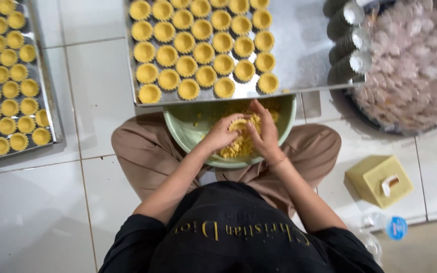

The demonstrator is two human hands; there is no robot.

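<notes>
Yellow crumbly dough (239, 132) (in green bowl (188, 129)), both hands' fingers (256, 119) closed around it.

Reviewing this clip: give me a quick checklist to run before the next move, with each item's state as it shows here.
1. Both hands on the dough: left hand and right hand meet over one piece: ok.
2. Crumbly yellow dough left in the green bowl: ok.
3. Bowl steady on the lap: cannot tell.
4. Free space on the near tray beside the tart shells: ok.
5. Left tray has room: not ok, nearly full.
6. Shell in the hands fully shaped: cannot tell.
</notes>
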